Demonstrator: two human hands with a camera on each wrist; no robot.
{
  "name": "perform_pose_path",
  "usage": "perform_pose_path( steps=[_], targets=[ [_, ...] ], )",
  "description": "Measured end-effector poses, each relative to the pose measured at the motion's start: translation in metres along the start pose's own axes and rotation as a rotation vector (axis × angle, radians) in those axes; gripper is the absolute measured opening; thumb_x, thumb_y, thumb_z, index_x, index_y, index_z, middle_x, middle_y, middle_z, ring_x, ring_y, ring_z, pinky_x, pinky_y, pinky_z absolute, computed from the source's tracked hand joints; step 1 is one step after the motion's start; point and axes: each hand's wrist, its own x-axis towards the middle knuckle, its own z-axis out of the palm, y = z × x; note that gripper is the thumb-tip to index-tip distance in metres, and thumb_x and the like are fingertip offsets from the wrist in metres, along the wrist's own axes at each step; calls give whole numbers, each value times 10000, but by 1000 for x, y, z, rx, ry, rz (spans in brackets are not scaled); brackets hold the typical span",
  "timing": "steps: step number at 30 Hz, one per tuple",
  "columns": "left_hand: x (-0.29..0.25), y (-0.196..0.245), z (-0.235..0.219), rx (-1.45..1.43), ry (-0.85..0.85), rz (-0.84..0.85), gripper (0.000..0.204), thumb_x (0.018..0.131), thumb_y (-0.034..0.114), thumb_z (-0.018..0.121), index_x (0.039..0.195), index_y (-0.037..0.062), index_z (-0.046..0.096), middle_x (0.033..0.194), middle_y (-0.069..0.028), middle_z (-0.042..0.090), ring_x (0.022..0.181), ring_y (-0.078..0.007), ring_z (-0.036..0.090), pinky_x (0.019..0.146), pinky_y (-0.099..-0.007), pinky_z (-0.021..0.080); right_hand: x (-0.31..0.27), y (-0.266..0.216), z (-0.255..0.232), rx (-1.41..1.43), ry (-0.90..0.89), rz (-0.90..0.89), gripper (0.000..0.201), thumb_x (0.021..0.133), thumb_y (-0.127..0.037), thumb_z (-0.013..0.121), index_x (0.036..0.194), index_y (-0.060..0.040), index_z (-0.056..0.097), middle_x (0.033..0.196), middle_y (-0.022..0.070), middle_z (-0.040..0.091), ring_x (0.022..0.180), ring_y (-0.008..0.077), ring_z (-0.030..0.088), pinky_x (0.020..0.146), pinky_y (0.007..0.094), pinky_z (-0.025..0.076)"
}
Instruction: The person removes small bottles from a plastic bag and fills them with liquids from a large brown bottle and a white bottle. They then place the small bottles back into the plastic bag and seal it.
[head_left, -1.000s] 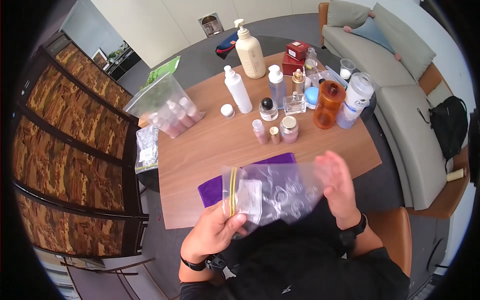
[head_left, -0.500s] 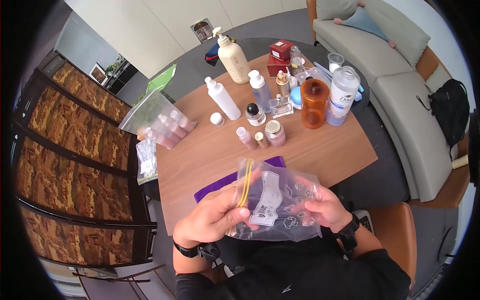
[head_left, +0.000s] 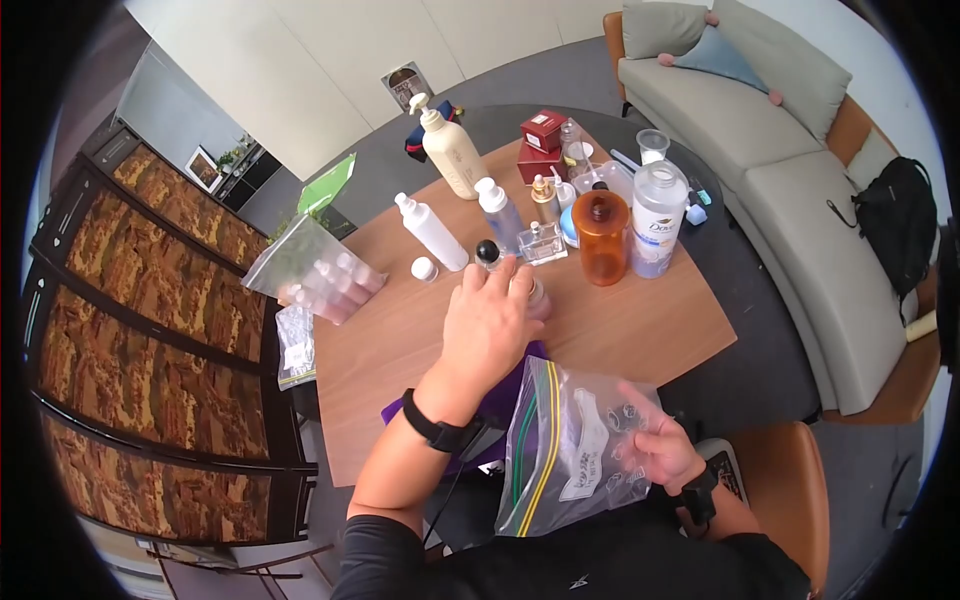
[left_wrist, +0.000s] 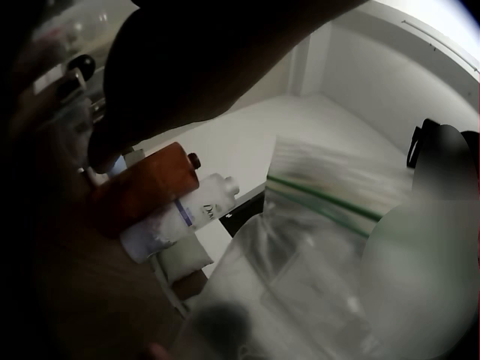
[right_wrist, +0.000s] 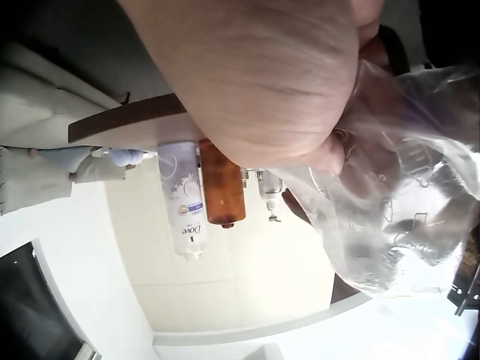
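Note:
My left hand [head_left: 485, 325] reaches over the front of the table, fingers spread and bent loosely above the small cosmetics. A pink jar [head_left: 540, 300] shows just beside its thumb and fingertips; the small pink bottle and gold-capped piece are hidden beneath it. My right hand [head_left: 660, 450] pinches the far end of a clear zip bag [head_left: 590, 455] between thumb and fingers. The bag has a white label, printed outlines and a yellow and green zip strip facing left. In the right wrist view the bag [right_wrist: 397, 202] hangs crumpled beside the palm.
Behind stand a black-capped bottle [head_left: 487, 252], a white spray bottle [head_left: 432, 232], an orange bottle [head_left: 604, 240] and a Dove bottle [head_left: 656, 225]. A bag of pink bottles [head_left: 325, 275] stands at the left. A purple cloth [head_left: 400, 410] lies under my left forearm.
My left hand has let go of the bag's zip end and moved forward over the small cosmetics. My right hand, first beside the bag, now holds it alone, and the zip end has swung lower.

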Motion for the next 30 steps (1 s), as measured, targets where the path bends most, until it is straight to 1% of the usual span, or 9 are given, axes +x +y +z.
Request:
perform_pose_path(
  steps=[3,8,11,13,15,19,21,24,30],
  targets=[
    [10,7,10,93,-116,-31,735,750,229,931,1409,69,647,1314,-99,699,1091,-330,624,920,-430,536,-4,2,-12,33,-13,-13,872,1053,-73,680,1766,-205,196,1037,178,810,1000,279,792,845,411,622],
    [15,7,23,100,-109,-46,449,798,236,861,1166,36,700,1196,-115,700,1124,-340,617,871,-449,538,-7,5,-21,95,-44,-37,856,1059,-84,671,1765,-192,201,994,190,799,894,270,773,810,395,602],
    [9,6,20,118,-73,17,400,811,228,849,1116,38,674,1118,-120,689,1081,-343,631,847,-452,545,-5,7,-26,104,-51,-53,838,1068,-89,657,1765,-200,205,989,196,791,845,264,749,785,386,586],
    [-1,9,-4,-24,59,-6,446,839,233,849,1188,31,658,1090,-141,688,1060,-350,653,834,-465,558,-2,8,-30,87,-43,-65,828,1075,-91,648,1765,-209,208,996,198,787,831,261,737,775,383,578],
    [-21,16,-49,-219,51,-208,459,811,161,888,1171,5,650,1072,-169,676,1047,-360,675,862,-478,555,1,8,-31,131,-51,-60,828,1079,-82,647,1765,-234,208,1040,201,787,875,266,749,786,389,585],
    [-77,2,-122,-497,38,-354,525,807,153,937,1214,6,639,1017,-136,644,825,-290,669,699,-382,546,11,10,-22,146,-45,-18,830,1081,-78,653,1763,-250,214,1069,209,784,910,273,759,799,395,597],
    [-104,-6,-132,-620,38,-399,526,809,180,953,1202,9,650,1050,-120,656,832,-253,654,700,-357,538,22,12,-16,162,-144,23,860,1074,-70,664,1767,-241,183,1098,229,782,963,290,772,851,410,617],
    [-124,-7,-146,-673,-100,-186,529,827,195,955,1221,15,651,1151,-131,689,837,-241,673,714,-342,556,37,14,3,-15,-173,76,888,1074,-70,665,1770,-189,127,1148,250,776,1039,319,779,919,423,627],
    [-152,-14,-137,-742,-150,-239,571,743,152,1005,1190,6,682,1131,-129,719,878,-229,703,744,-322,579,68,24,46,-343,-230,132,903,1069,-23,647,1763,-103,75,1274,273,735,1179,348,752,988,446,619]
  ],
)
